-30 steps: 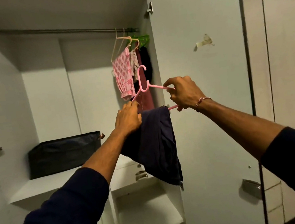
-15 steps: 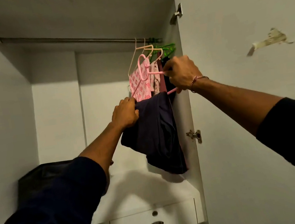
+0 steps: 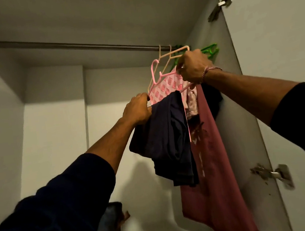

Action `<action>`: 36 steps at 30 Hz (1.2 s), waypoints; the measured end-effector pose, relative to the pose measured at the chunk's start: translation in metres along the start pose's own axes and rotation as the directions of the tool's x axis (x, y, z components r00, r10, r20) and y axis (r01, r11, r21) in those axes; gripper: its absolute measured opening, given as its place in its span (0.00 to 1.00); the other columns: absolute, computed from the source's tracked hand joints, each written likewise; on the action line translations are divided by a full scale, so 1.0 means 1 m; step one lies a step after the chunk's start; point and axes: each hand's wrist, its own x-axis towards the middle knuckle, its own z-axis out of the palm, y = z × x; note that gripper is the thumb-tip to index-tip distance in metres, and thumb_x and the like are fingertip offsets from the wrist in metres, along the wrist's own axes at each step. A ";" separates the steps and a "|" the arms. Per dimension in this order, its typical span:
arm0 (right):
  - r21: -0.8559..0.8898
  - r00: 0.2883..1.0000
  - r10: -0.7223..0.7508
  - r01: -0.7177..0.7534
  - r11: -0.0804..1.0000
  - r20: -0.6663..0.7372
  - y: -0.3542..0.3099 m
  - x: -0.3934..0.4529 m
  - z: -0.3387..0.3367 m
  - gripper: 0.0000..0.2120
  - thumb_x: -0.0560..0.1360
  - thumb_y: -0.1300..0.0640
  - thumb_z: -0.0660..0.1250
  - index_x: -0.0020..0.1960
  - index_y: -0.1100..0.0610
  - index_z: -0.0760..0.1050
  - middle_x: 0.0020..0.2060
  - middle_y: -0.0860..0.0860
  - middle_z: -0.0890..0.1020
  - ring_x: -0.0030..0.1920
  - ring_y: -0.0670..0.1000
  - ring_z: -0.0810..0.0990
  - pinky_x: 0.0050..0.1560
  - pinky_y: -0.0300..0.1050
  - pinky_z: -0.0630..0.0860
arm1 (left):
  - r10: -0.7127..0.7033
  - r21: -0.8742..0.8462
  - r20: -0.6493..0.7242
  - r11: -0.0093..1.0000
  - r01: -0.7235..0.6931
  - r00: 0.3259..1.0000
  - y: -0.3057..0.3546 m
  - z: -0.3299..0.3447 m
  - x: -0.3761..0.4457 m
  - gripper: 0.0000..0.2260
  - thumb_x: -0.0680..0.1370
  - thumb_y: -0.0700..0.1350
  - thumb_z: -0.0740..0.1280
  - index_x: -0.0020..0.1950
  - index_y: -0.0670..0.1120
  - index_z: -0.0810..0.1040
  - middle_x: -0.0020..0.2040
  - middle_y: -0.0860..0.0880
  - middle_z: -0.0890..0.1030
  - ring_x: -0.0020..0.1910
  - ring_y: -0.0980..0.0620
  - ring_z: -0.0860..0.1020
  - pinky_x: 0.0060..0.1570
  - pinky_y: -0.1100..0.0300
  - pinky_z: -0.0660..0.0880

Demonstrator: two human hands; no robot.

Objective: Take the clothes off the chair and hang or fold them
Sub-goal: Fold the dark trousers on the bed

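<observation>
Head view looks up into an open white wardrobe, where both hands are raised toward the far right end of a grey metal hanging rail (image 3: 74, 46). Right hand (image 3: 194, 68) has its fingers curled around the upper arm of a thin pink plastic hanger (image 3: 155, 71), whose hook curves up just left of that hand and sits a little below the rail, not visibly over it. Left hand (image 3: 138, 110), lower and to the left, grips the top edge of a folded dark navy garment (image 3: 170, 142) that is draped over the hanger's lower bar and hangs down below and between the two hands. Directly behind the navy cloth, under the right hand, hang a pink-and-white patterned top (image 3: 164, 90), a pale floral piece (image 3: 191, 103) and a long maroon garment (image 3: 211, 165) that reaches far below both hands. Cream hangers (image 3: 165, 56) hook over the rail just above the right hand, and a green plastic hanger (image 3: 210, 49) shows just beyond its knuckles. To the right of the right forearm stands the open wardrobe door with two metal hinges (image 3: 272, 174). Below the left forearm lies a dark bag (image 3: 110, 216), blurred. Both forearms emerge from dark navy sleeves (image 3: 66, 202), and a thin pinkish bracelet (image 3: 208, 70) circles the right wrist.
</observation>
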 end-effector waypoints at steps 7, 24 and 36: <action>-0.007 1.000 0.017 -0.017 1.000 -0.019 -0.007 0.074 0.064 0.08 0.75 0.60 0.67 0.50 0.58 0.84 0.41 0.57 0.83 0.43 0.60 0.82 0.48 0.53 0.82 | 0.009 0.002 -0.039 1.000 -0.009 0.999 -0.064 0.036 0.072 0.16 0.79 0.45 0.67 0.66 0.43 0.73 0.63 0.43 0.77 0.59 0.44 0.77 0.59 0.45 0.76; -0.044 0.995 0.036 -0.040 0.998 -0.092 0.023 0.221 0.134 0.09 0.71 0.63 0.75 0.51 0.59 0.84 0.42 0.57 0.85 0.40 0.57 0.84 0.45 0.55 0.84 | 0.037 -0.017 -0.156 0.999 -0.040 0.987 -0.111 0.087 0.215 0.16 0.80 0.50 0.65 0.64 0.42 0.73 0.61 0.43 0.77 0.58 0.43 0.77 0.58 0.44 0.76; -0.085 0.967 0.002 -0.025 0.996 -0.254 0.037 0.244 0.110 0.10 0.75 0.62 0.70 0.56 0.59 0.84 0.49 0.59 0.84 0.45 0.59 0.81 0.51 0.51 0.81 | 0.028 -0.024 -0.174 0.999 -0.033 0.984 -0.112 0.094 0.236 0.15 0.81 0.49 0.62 0.62 0.41 0.73 0.60 0.40 0.77 0.56 0.41 0.77 0.55 0.47 0.75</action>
